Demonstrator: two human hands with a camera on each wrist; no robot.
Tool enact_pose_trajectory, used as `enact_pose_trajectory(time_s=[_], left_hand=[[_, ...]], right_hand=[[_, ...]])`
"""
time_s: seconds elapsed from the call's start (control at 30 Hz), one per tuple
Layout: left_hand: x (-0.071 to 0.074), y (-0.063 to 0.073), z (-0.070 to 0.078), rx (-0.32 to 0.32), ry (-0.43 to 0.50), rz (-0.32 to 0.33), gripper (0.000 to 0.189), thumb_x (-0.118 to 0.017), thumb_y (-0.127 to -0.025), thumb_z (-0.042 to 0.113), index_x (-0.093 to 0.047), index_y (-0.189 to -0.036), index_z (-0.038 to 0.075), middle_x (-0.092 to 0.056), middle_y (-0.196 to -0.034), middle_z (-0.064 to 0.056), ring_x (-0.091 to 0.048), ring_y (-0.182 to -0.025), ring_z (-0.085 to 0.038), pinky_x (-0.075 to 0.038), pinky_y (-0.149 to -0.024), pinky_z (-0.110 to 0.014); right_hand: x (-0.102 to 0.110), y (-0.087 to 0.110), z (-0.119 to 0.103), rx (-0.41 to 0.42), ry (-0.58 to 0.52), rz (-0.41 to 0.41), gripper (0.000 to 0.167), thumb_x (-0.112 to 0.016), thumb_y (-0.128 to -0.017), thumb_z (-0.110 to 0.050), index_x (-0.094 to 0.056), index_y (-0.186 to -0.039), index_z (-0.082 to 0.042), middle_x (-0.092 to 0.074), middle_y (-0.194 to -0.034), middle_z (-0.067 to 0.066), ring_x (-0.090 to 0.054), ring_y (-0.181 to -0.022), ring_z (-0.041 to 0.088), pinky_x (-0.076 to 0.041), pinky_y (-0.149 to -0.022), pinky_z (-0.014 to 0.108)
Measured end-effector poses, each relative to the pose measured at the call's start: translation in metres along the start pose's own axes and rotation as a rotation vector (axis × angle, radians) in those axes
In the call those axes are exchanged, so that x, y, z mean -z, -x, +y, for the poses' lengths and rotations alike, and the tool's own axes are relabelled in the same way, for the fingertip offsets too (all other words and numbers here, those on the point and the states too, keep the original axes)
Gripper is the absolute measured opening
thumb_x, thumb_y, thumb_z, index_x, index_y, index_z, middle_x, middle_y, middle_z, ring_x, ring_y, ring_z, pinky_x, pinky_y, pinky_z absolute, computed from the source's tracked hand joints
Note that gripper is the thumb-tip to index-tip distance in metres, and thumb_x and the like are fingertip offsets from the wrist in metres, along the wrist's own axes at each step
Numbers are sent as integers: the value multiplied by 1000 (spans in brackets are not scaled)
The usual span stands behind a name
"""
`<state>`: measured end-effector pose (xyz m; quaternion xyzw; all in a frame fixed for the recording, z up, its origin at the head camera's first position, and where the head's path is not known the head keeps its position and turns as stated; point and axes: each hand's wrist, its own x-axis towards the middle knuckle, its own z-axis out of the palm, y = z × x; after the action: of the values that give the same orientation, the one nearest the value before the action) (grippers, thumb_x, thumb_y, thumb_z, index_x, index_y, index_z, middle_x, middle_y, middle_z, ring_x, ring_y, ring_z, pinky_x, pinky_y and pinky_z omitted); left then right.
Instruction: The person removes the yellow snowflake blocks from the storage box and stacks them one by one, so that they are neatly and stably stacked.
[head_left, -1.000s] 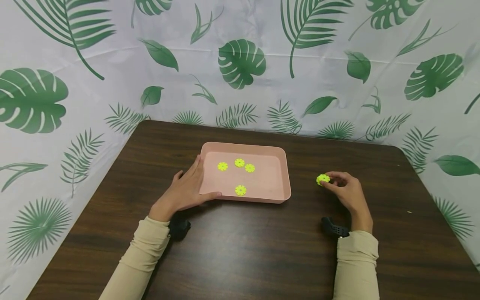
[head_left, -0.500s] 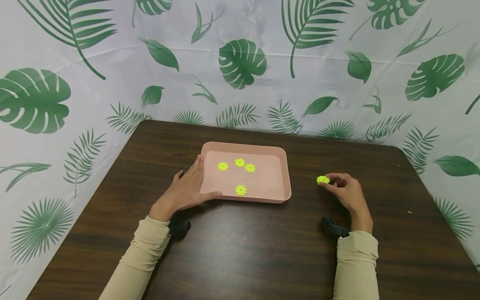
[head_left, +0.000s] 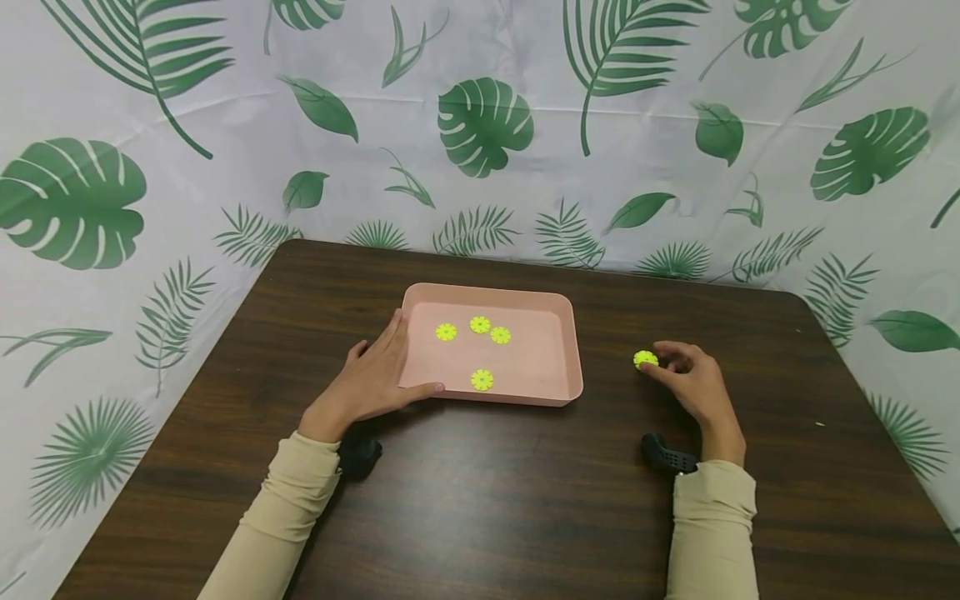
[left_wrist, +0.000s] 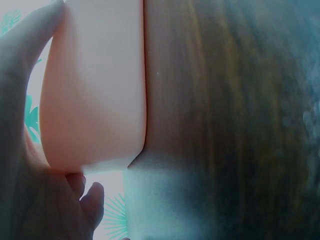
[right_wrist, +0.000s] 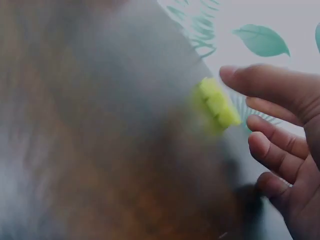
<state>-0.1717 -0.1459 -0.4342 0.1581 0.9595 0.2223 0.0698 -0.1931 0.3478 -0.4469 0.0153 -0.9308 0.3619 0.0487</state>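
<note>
Your right hand (head_left: 696, 385) loosens its pinch on the yellow discs (head_left: 644, 359)

Your upper fingers have just lifted away, leaving finger and thumb apart, so the discs look released; whether your thumb touches them, I cannot tell. They seem to lie stacked on the table (head_left: 510, 500), to the right of the pink tray (head_left: 536, 362). Your left hand (head_left: 369, 379) has stayed put, fingers straight along the tray's left side, thumb at its front rim. Four loose discs (head_left: 446, 332) lie inside, three farther back, one near the front.
</note>
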Motion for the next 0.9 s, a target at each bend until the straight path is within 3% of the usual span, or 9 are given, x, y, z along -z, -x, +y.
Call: enact_pose_trajectory(time_s=[0.13, 0.47, 0.73, 0.9], left_hand=[[0, 0, 0, 2, 5, 4, 120, -58, -88, 76, -2, -165, 3, 5, -173, -13, -10, -159, -27, -21, -113, -73], [0, 0, 0, -3, 6, -3, 120, -58, -88, 76, -2, -165, 3, 6, -173, -13, -10, -159, -27, -20, -114, -73], [0, 0, 0, -2, -5, -12, 120, -57, -88, 76, -2, -165, 2, 6, -173, -13, -10, -159, -27, -20, -113, -73], [1, 0, 0, -2, -3, -7, 119, -57, -89, 75, -2, -165, 1, 6, -173, -14, -10, -159, -28, -20, -113, -74]], right_hand=[[1, 0, -7, 13, -75, 34, 54, -76, -97, -31, -61, -139, 0, -58, -125, 21, -51, -87, 11, -43, -68, 20], [-7, -10, -52, 131, -227, 116, 46, -79, -93, -13, -64, -135, -1, -58, -111, -3, -53, -80, 9, -43, -62, 17], [-28, -11, -117, 224, -286, 14, 35, -76, -92, 0, -68, -125, 8, -61, -111, 15, -53, -79, 13, -43, -65, 19], [-53, -26, -119, 238, -313, -56, 37, -78, -92, -6, -69, -126, 3, -61, -113, 23, -51, -79, 20, -42, -65, 21]])
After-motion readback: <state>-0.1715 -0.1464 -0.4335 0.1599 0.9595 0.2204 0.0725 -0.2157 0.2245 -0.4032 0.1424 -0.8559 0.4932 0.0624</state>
